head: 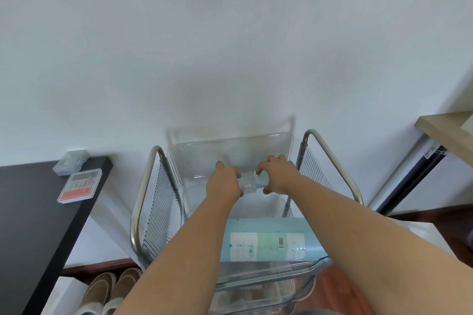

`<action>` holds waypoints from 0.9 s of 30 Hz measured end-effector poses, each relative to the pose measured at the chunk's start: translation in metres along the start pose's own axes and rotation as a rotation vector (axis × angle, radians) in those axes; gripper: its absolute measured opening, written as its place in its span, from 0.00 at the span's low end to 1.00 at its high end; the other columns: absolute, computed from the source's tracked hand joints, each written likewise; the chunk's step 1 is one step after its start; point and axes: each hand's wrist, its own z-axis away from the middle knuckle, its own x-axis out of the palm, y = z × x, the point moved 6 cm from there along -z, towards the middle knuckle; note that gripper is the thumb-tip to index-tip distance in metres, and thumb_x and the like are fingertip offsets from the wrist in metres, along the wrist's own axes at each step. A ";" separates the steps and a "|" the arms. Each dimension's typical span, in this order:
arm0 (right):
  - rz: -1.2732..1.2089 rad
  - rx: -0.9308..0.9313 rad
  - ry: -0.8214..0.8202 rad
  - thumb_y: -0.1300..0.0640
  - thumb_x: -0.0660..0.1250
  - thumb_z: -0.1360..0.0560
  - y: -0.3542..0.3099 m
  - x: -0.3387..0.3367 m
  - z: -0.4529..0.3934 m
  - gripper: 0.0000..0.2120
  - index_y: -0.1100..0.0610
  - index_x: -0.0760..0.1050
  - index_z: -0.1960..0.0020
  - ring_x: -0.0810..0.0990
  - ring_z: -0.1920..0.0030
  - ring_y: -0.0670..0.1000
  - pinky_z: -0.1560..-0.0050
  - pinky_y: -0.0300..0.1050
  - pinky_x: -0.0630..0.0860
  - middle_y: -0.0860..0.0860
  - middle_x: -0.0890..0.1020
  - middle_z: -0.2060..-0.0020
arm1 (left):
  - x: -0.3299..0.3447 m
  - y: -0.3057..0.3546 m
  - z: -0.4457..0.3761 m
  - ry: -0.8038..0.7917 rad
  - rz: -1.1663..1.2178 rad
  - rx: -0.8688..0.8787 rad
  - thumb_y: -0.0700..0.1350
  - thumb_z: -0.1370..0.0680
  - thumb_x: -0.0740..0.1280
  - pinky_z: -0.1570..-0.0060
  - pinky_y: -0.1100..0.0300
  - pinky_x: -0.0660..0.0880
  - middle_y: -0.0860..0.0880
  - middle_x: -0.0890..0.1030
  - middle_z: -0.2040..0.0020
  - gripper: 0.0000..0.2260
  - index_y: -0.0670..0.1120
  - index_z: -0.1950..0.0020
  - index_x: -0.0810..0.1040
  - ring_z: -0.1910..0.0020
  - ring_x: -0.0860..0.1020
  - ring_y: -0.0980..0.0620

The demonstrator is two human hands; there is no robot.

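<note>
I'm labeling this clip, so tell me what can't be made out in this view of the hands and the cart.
Head view:
Small clear box: contents unclear; left hand and right hand cover both ends.
Pale blue pack: label print too small; forearms cross it.
Lower cart tray: contents blurred behind clear plastic, cut by bottom edge.
Red-and-clear case: contents too small.

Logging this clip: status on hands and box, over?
Left hand and right hand both grip clear box. Box inside cart tray; touching its floor or not, cannot tell. Blue pack lies nearer, clear of it.
</note>
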 end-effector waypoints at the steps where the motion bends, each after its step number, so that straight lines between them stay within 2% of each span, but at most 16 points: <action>1: 0.007 0.004 0.006 0.49 0.76 0.33 0.001 0.000 0.000 0.29 0.45 0.71 0.34 0.67 0.37 0.56 0.40 0.52 0.66 0.52 0.72 0.37 | 0.000 -0.001 0.000 0.000 0.003 0.004 0.45 0.30 0.77 0.55 0.57 0.74 0.45 0.68 0.38 0.21 0.50 0.38 0.78 0.49 0.78 0.43; 6: 0.022 0.018 0.012 0.52 0.75 0.31 0.007 -0.004 0.000 0.26 0.46 0.72 0.35 0.67 0.37 0.56 0.38 0.54 0.66 0.52 0.72 0.37 | 0.002 -0.001 -0.001 -0.002 0.019 0.014 0.43 0.29 0.77 0.53 0.57 0.73 0.45 0.68 0.39 0.21 0.50 0.38 0.79 0.48 0.78 0.43; 12: 0.005 0.004 0.023 0.56 0.72 0.29 0.006 -0.003 0.000 0.20 0.45 0.75 0.38 0.70 0.40 0.56 0.40 0.52 0.67 0.52 0.75 0.39 | 0.007 -0.003 -0.005 -0.009 0.045 0.009 0.45 0.30 0.77 0.53 0.57 0.74 0.45 0.69 0.40 0.22 0.51 0.37 0.79 0.48 0.78 0.43; 20: -0.040 -0.029 0.027 0.58 0.72 0.30 0.000 -0.002 0.001 0.26 0.45 0.71 0.34 0.69 0.39 0.56 0.42 0.51 0.66 0.51 0.75 0.39 | 0.007 -0.001 -0.004 -0.023 0.026 0.008 0.47 0.28 0.76 0.48 0.54 0.77 0.45 0.68 0.38 0.21 0.53 0.37 0.78 0.45 0.77 0.43; 27: -0.037 0.019 0.010 0.60 0.71 0.30 0.004 -0.001 0.000 0.33 0.45 0.64 0.30 0.67 0.37 0.56 0.39 0.54 0.64 0.51 0.75 0.36 | 0.007 0.000 -0.003 -0.011 0.022 0.023 0.47 0.26 0.74 0.50 0.55 0.76 0.45 0.69 0.38 0.18 0.53 0.37 0.79 0.46 0.78 0.44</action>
